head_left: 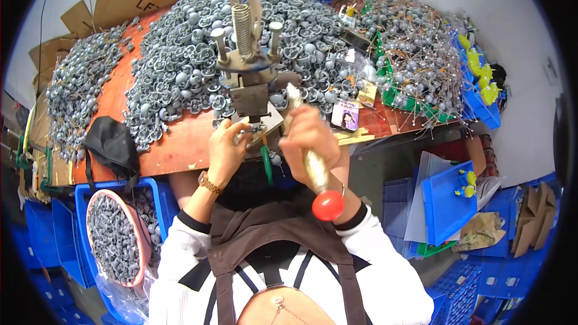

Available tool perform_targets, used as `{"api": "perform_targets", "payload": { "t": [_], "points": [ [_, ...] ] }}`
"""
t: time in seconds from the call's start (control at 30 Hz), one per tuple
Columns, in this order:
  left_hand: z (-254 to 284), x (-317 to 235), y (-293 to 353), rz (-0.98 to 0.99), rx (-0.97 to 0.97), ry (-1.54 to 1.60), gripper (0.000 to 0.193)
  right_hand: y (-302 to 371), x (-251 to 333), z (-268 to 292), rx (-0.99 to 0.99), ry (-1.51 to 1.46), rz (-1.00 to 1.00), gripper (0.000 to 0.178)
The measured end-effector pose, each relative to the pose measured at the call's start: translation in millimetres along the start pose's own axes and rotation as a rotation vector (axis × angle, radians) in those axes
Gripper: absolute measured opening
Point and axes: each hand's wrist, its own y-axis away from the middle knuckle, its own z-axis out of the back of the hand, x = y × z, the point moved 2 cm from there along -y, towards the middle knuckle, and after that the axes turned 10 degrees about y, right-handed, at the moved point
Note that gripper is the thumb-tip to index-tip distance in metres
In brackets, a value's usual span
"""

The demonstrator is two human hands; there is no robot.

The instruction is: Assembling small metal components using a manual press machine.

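A bench press (250, 78) with a coil spring (242, 30) and two upright bolts stands at the table's front edge. My right hand (310, 135) is wrapped round its brass-coloured lever (316, 171), which ends in a red ball knob (328, 205) pointing toward me. Close under the press head, my left hand (227, 147) has its fingers pinched at a small grey part (257, 126), partly hidden by the fingers. Just right of it, a green-handled item (266, 162) hangs at the edge. Behind the press lies a large heap of grey plastic pieces (180, 48).
Grey balls with thin wires (415, 54) fill the table's right; another pile (84, 84) lies left. A black cap (111, 144) rests at the front edge. A pink basket (144, 253) of grey parts sits in a blue bin (162, 195) at my left. Blue crates (448, 201) stand right.
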Motion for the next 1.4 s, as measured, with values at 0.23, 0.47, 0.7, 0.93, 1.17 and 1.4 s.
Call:
{"api": "perform_targets", "payload": {
  "t": [0.23,0.47,0.7,0.93,1.17,1.4],
  "points": [
    [18.5,-10.7,21.4,-0.124,0.055,-0.156,0.013,-46.0,-103.4,72.0,0.047,0.226,-0.629,0.017],
    [47.0,-32.2,83.6,0.438,0.6,0.655,0.021,19.3,-271.2,116.0,0.447,1.215,-0.825,0.023],
    [81.9,20.0,61.0,-0.118,0.028,0.043,0.013,-38.8,-257.5,143.0,-0.039,0.484,-0.656,0.013],
    [135.3,125.5,-25.5,-0.032,-0.318,-0.633,0.024,-84.0,-124.6,102.2,-0.101,0.218,-0.611,0.019],
    [130.8,140.0,-39.6,0.054,-0.041,-0.708,0.037,-42.0,-61.2,93.4,0.025,-0.539,-0.754,0.027],
    [117.0,99.5,-18.8,-0.135,-0.334,-0.384,0.025,3.1,-31.8,60.1,0.189,-0.469,-0.828,0.012]
  ]
}}
